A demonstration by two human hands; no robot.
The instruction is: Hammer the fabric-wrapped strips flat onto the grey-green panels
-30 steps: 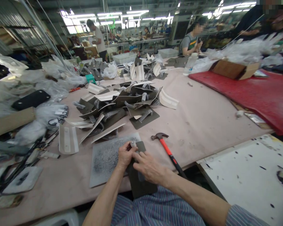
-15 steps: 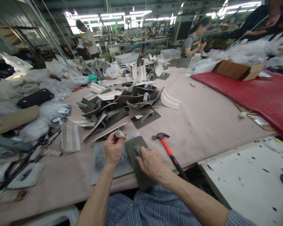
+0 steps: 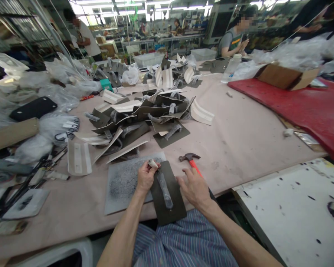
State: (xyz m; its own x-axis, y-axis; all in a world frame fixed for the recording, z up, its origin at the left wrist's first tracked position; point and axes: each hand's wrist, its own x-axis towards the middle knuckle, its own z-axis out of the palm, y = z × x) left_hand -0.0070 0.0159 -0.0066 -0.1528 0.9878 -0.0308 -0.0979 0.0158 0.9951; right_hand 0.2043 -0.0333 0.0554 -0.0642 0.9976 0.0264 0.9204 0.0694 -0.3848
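My left hand (image 3: 145, 177) is closed round a small whitish stick-like piece (image 3: 152, 163), holding its tip at the top of a dark olive panel (image 3: 168, 194). The panel lies at the table's near edge, partly on a scuffed grey mat (image 3: 122, 182), and carries a grey strap (image 3: 165, 188) down its middle. My right hand (image 3: 194, 188) rests with fingers spread just right of the panel, over the handle of a red-handled hammer (image 3: 191, 160).
A big heap of olive and cream panels (image 3: 140, 116) covers the middle of the pink table (image 3: 239, 137). Plastic bags, scissors and tools crowd the left. A red sheet (image 3: 295, 107) with a cardboard box (image 3: 286, 76) lies right. Other people work at the far benches.
My right hand has come off the panel and shifted right onto the hammer handle. My left hand, with the whitish piece, dropped back to the panel's top edge.
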